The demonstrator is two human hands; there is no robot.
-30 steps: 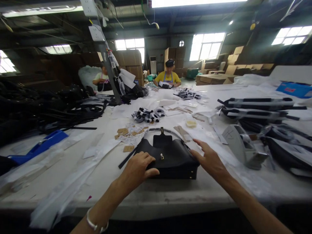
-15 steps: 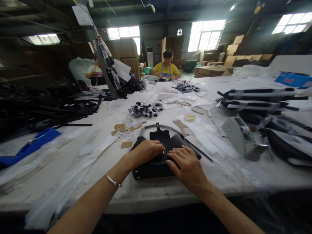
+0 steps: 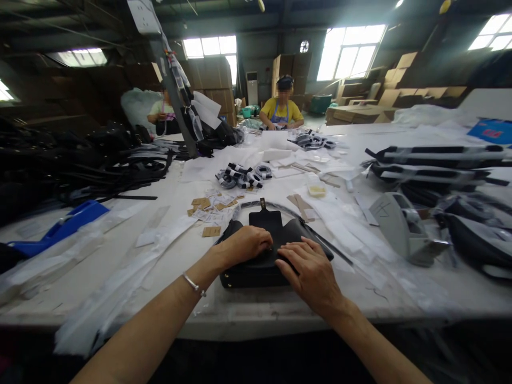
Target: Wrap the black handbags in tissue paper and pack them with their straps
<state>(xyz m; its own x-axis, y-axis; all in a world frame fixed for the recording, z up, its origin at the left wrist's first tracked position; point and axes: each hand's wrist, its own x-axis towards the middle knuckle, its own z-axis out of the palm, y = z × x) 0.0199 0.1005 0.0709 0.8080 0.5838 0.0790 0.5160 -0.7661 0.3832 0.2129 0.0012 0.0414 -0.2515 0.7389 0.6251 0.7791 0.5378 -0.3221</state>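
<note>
Head view: the middle of the black bag [image 3: 254, 276] is hidden under two hands, at the near side of the white table [image 3: 180, 304]. The left hand [image 3: 248, 242] is curled, fingertips bunched together; I can't tell what they pinch, if anything (a shiny bracelet [image 3: 191, 282] circles that wrist). The right hand [image 3: 310, 269] lies on the bag, fingers loosely spread, thumb apart. The bag looks smooth and leathery, its squarish flap [image 3: 266, 219] pointing to the far side. Small brown cards [image 3: 211, 231] lie just left of it. Right, beyond a hard grey tape dispenser [image 3: 394, 221], another dark bag [image 3: 476, 237] is cut off.
</note>
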